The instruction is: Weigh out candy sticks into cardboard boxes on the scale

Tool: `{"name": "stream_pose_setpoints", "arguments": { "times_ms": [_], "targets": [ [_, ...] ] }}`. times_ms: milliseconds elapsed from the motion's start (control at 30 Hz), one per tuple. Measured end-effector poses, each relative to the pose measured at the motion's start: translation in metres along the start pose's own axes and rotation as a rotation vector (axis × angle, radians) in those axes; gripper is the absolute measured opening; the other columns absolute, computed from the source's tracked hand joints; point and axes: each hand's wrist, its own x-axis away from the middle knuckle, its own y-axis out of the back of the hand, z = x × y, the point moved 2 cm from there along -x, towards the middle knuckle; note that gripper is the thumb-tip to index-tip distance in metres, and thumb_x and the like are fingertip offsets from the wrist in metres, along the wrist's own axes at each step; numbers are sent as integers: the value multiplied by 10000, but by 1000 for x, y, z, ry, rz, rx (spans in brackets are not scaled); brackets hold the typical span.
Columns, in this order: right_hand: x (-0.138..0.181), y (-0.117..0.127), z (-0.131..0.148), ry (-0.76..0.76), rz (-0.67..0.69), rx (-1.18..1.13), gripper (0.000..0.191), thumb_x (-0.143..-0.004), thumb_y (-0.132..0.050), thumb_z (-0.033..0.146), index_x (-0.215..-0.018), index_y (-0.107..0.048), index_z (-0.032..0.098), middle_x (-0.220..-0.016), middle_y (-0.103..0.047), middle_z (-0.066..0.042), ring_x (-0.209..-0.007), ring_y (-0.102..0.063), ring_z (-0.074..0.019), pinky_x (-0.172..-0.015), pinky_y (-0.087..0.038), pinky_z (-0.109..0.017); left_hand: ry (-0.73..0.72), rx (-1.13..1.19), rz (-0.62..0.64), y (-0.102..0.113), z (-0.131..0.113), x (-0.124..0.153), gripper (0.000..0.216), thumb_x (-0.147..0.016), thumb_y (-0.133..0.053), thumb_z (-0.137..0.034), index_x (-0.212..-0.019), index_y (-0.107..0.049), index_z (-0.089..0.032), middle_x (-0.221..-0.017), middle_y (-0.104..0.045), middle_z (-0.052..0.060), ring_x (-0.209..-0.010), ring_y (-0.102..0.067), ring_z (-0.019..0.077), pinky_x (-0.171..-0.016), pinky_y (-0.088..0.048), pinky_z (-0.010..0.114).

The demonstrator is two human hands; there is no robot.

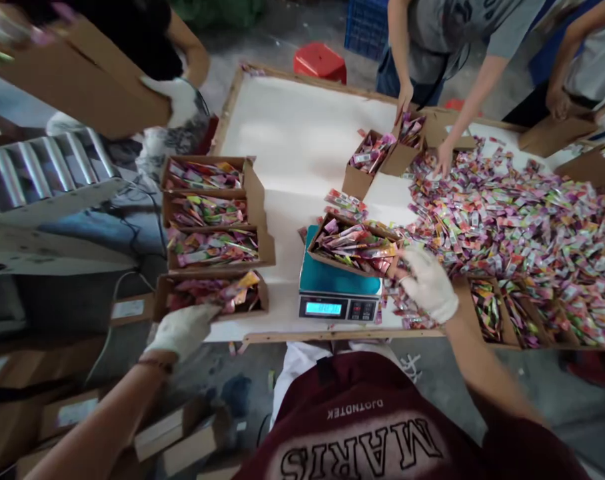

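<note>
My left hand (185,328), in a white glove, grips the near edge of a cardboard box of colourful sachets (212,293) at the table's front left. My right hand (429,283), also gloved, rests with fingers curled at the right end of another sachet-filled box (355,245) that sits on a teal digital scale (338,293). The scale's display is lit. A big loose heap of sachets (517,213) covers the table to the right of that hand.
Three filled boxes (210,212) lie stacked behind the left box. Other people's hands (445,159) work at two open boxes (385,155) at the far side. Someone at far left lifts a carton (77,80). Filled boxes (527,310) sit at the right front; a roller conveyor (42,167) stands left.
</note>
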Motion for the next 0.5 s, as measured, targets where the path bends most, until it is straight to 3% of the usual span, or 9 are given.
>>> {"name": "stream_pose_setpoints", "arguments": {
  "times_ms": [67,167,300,400,500],
  "targets": [
    [16,18,-11,-126,-85,-51,292,-1004,-555,348,-1235,-654,199,-1178,-721,-130,-1120,-668,-278,-1022,-512,-423,-1,-3,-7,-4,3,-28,340,-787,-488,-237,-977,-764,-176,-873,-768,88,-885,-727,305,-877,-569,450],
    [34,30,-20,-277,-85,-78,297,-984,-558,350,-1230,-646,208,-1138,-726,-115,-1041,-699,-264,-977,-547,-410,10,-3,-27,-1,8,-69,342,-832,-485,-267,-1008,-758,-159,-871,-746,91,-938,-723,289,-938,-555,440],
    [26,29,-10,-238,-99,-90,277,-971,-573,350,-1197,-649,208,-1145,-715,-116,-1021,-704,-254,-975,-558,-410,33,10,-108,16,5,-110,332,-861,-478,-290,-994,-722,-109,-900,-719,113,-1061,-717,368,-968,-536,558],
    [-4,25,8,-96,-119,-128,276,-976,-572,326,-1218,-634,208,-1191,-689,-117,-1010,-703,-243,-979,-565,-418,14,13,-211,31,-12,-112,286,-867,-503,-273,-1030,-690,-131,-1137,-718,152,-1261,-629,426,-1079,-440,644],
    [-38,17,25,18,-114,-124,272,-975,-562,278,-1227,-630,203,-1165,-680,-113,-998,-690,-248,-969,-565,-437,-54,28,-354,40,-37,-84,352,-903,-511,-276,-1200,-639,-136,-1480,-558,183,-1464,-435,433,-1203,-296,655]
  ]
}}
